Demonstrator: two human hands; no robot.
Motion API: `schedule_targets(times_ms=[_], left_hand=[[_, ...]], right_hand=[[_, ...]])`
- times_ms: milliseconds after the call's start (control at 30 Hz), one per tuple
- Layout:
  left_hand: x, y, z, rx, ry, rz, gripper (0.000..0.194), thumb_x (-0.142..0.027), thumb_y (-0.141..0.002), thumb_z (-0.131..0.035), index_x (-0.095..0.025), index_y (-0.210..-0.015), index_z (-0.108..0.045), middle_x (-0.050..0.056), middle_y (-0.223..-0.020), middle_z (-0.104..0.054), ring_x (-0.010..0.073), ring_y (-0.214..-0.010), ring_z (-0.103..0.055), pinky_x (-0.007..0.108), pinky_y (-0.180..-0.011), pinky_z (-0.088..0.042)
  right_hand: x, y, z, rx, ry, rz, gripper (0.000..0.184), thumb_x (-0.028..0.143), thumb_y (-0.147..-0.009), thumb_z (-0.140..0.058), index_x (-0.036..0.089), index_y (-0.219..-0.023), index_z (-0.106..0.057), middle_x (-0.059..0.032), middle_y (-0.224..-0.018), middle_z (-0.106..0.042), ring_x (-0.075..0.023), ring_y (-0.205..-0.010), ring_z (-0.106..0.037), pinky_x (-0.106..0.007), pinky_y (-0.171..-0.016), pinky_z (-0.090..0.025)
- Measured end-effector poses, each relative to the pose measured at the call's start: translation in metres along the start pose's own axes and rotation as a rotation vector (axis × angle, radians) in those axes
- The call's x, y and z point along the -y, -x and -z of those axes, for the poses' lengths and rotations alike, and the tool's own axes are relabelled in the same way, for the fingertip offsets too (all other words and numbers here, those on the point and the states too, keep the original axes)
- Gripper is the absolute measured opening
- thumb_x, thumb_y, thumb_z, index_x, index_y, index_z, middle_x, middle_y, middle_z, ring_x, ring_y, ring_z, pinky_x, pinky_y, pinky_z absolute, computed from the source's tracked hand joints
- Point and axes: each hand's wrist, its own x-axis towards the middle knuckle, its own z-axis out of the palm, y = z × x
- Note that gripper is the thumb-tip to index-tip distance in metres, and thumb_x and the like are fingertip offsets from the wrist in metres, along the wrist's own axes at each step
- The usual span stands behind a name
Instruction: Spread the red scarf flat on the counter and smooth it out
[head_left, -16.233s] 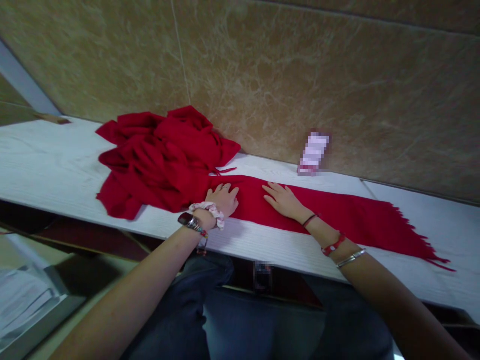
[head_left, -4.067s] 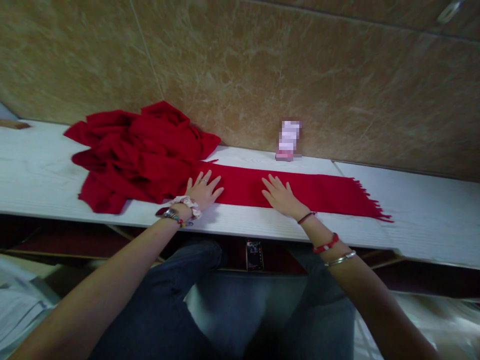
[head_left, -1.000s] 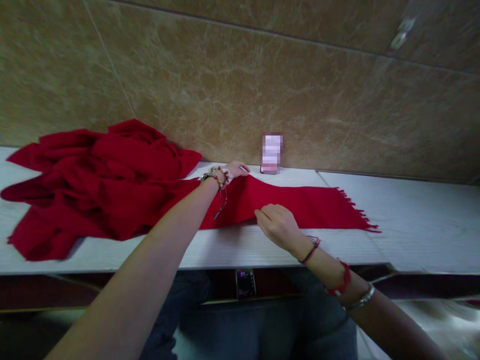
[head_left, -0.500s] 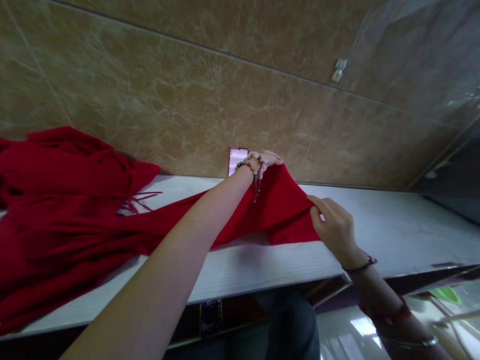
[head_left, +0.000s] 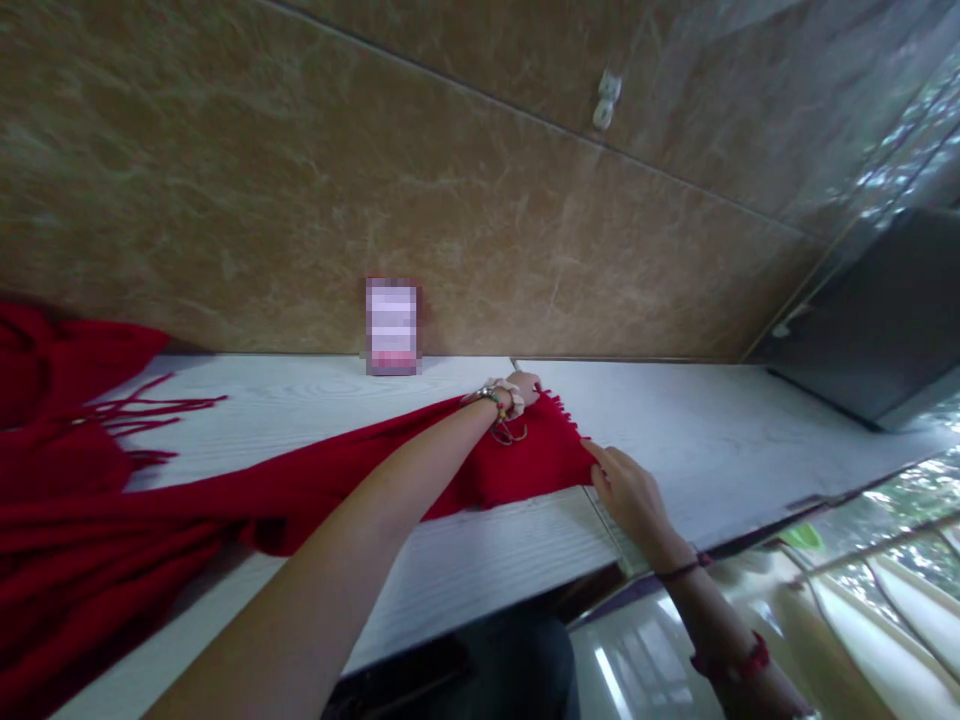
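Note:
A long red scarf (head_left: 360, 460) with a fringed end stretches along a white wood-grain surface, its bulk heaped in folds at the left. My left hand (head_left: 527, 386), with bracelets and a scrunchie at the wrist, grips the far corner of the fringed end. At the near corner of that end, my right hand (head_left: 622, 490) pinches the edge between thumb and fingers. Between the two hands the fringe runs in a short slanting line, and the cloth lies almost flat. My left forearm crosses over the scarf and hides part of it.
A phone (head_left: 392, 326) leans upright against the brown marbled wall (head_left: 300, 180). A dark box-like object (head_left: 870, 310) stands at the right end of the white surface (head_left: 712, 420). A green basin (head_left: 802, 537) is beyond the front edge at lower right.
Both hands have brought the scarf's end down nearer the surface, and the raised cloth is now flatter with its fringe showing. The camera view has shifted, so the phone shows whole.

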Motion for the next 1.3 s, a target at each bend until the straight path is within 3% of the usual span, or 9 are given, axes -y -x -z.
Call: schedule_targets(times_ms=[133, 233, 300, 433, 533, 833, 1067, 1167, 1300], left_hand=[[-0.01, 0.017, 0.01, -0.049, -0.133, 0.113, 0.03, -0.025, -0.081, -0.049, -0.013, -0.108, -0.056, 0.012, -0.113, -0.052, 0.0247, -0.105, -0.049, 0.037, -0.089, -0.041], [-0.027, 0.058, 0.016, -0.096, -0.289, 0.025, 0.036, -0.036, -0.083, -0.044, -0.019, -0.113, -0.053, 0.011, -0.119, -0.047, 0.0237, -0.106, -0.047, 0.036, -0.089, -0.04], [-0.038, 0.094, 0.018, -0.041, -0.341, -0.085, 0.041, -0.042, -0.083, -0.041, -0.02, -0.116, -0.051, 0.011, -0.119, -0.046, 0.0234, -0.107, -0.046, 0.036, -0.09, -0.039], [-0.045, 0.158, 0.021, 0.131, -0.375, -0.034, 0.049, -0.046, -0.079, -0.046, -0.023, -0.123, -0.045, 0.01, -0.127, -0.039, 0.0253, -0.114, -0.041, 0.038, -0.091, -0.039], [-0.043, 0.183, 0.022, 0.186, -0.378, 0.013, 0.051, -0.039, -0.08, -0.045, -0.021, -0.127, -0.039, 0.011, -0.133, -0.034, 0.0239, -0.119, -0.037, 0.035, -0.093, -0.037], [-0.048, 0.184, 0.015, 0.142, -0.383, 0.004, 0.047, -0.036, -0.083, -0.044, -0.019, -0.127, -0.041, 0.012, -0.134, -0.035, 0.0256, -0.122, -0.034, 0.035, -0.095, -0.038], [-0.043, 0.19, 0.01, 0.027, -0.442, -0.034, 0.033, -0.028, -0.086, -0.042, -0.021, -0.116, -0.052, 0.009, -0.125, -0.045, 0.0226, -0.11, -0.047, 0.032, -0.083, -0.046], [-0.047, 0.192, 0.012, 0.014, -0.52, -0.069, 0.028, -0.021, -0.085, -0.042, -0.022, -0.11, -0.055, 0.007, -0.116, -0.052, 0.0201, -0.099, -0.054, 0.029, -0.073, -0.05], [-0.053, 0.193, 0.019, -0.016, -0.637, -0.149, 0.033, -0.012, -0.084, -0.04, -0.022, -0.113, -0.051, 0.006, -0.103, -0.059, 0.0159, -0.081, -0.06, 0.027, -0.064, -0.049]], right_hand=[[0.0, -0.005, 0.005, 0.004, 0.024, 0.03, 0.039, 0.009, -0.079, -0.039, 0.02, -0.112, -0.057, -0.0061, -0.083, -0.061, -0.0155, -0.075, -0.056, -0.025, -0.065, -0.048], [-0.002, -0.007, 0.008, 0.006, 0.077, 0.076, 0.036, 0.009, -0.08, -0.04, 0.02, -0.108, -0.06, -0.0068, -0.084, -0.061, -0.0154, -0.074, -0.055, -0.025, -0.063, -0.047], [-0.003, -0.009, 0.011, 0.015, 0.114, 0.134, 0.035, 0.009, -0.081, -0.041, 0.02, -0.109, -0.059, -0.0085, -0.091, -0.061, -0.0165, -0.078, -0.055, -0.027, -0.065, -0.048], [-0.007, -0.012, 0.014, 0.097, 0.148, 0.25, 0.035, 0.007, -0.08, -0.042, 0.019, -0.108, -0.06, -0.0114, -0.106, -0.059, -0.0193, -0.089, -0.056, -0.031, -0.074, -0.048], [-0.009, -0.015, 0.014, 0.164, 0.065, 0.231, 0.038, 0.004, -0.079, -0.039, 0.017, -0.108, -0.06, -0.0105, -0.11, -0.059, -0.0171, -0.088, -0.059, -0.029, -0.075, -0.05], [-0.008, -0.025, 0.032, -0.07, -0.211, 0.143, 0.03, 0.009, -0.08, -0.039, 0.017, -0.088, -0.067, -0.007, -0.09, -0.064, -0.0156, -0.082, -0.06, -0.03, -0.077, -0.05], [-0.007, -0.012, 0.019, 0.05, -0.156, 0.099, 0.033, 0.01, -0.078, -0.044, 0.017, -0.106, -0.06, -0.009, -0.102, -0.061, -0.0176, -0.086, -0.059, -0.03, -0.074, -0.051], [-0.008, -0.013, 0.014, 0.107, -0.12, 0.135, 0.034, 0.007, -0.078, -0.04, 0.017, -0.1, -0.064, -0.0084, -0.099, -0.062, -0.017, -0.083, -0.06, -0.03, -0.076, -0.051], [-0.013, -0.019, 0.014, 0.011, -0.2, 0.155, 0.032, 0.006, -0.077, -0.04, 0.018, -0.088, -0.067, -0.0062, -0.091, -0.065, -0.0161, -0.081, -0.061, -0.029, -0.075, -0.051]])
